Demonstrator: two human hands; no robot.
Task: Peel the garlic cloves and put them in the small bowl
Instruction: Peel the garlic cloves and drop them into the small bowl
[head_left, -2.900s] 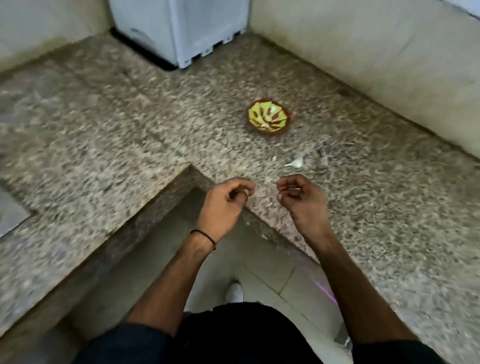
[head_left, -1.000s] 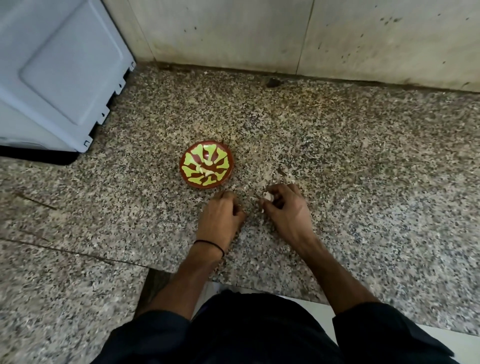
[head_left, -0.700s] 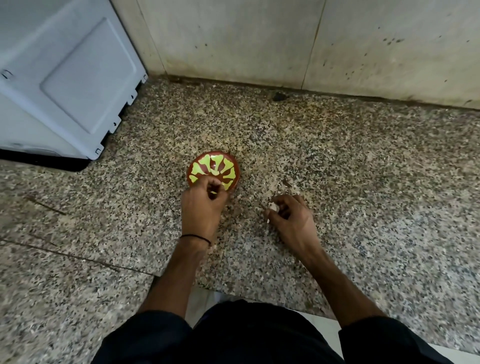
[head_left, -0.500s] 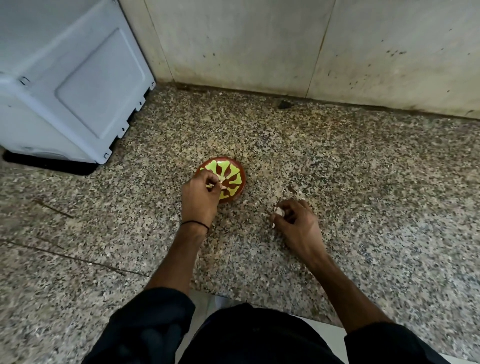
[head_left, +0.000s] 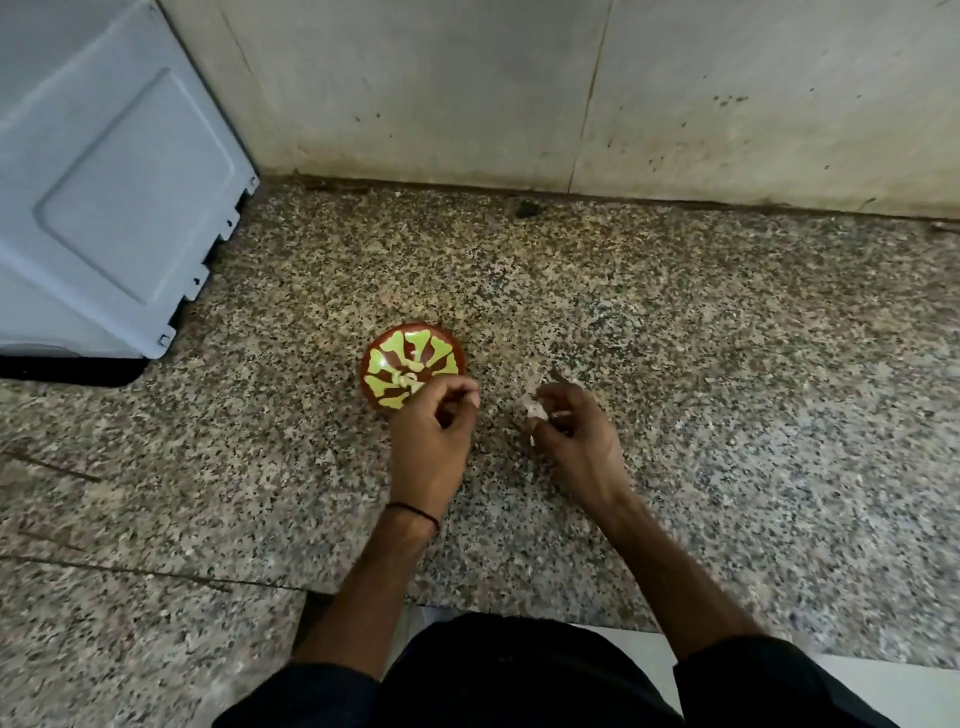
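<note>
The small bowl (head_left: 445, 349), red-brown with yellow-green petals, sits on the speckled granite surface (head_left: 701, 374), with pale peeled cloves (head_left: 404, 378) inside. The left hand (head_left: 430, 439) hovers at the bowl's near right edge, its grip curled in, thumb against forefinger, nothing visible in it. Just right of it, the right hand (head_left: 579, 434) pinches a pale garlic clove (head_left: 535, 410). A white appliance (head_left: 104, 182) stands far left.

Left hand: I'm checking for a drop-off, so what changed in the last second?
The left hand reached over the bowl, then drew back toward the person; its curled fingers now show nothing, and pale cloves lie in the bowl. The right hand kept pinching its clove beside the bowl, which stayed put.
</note>
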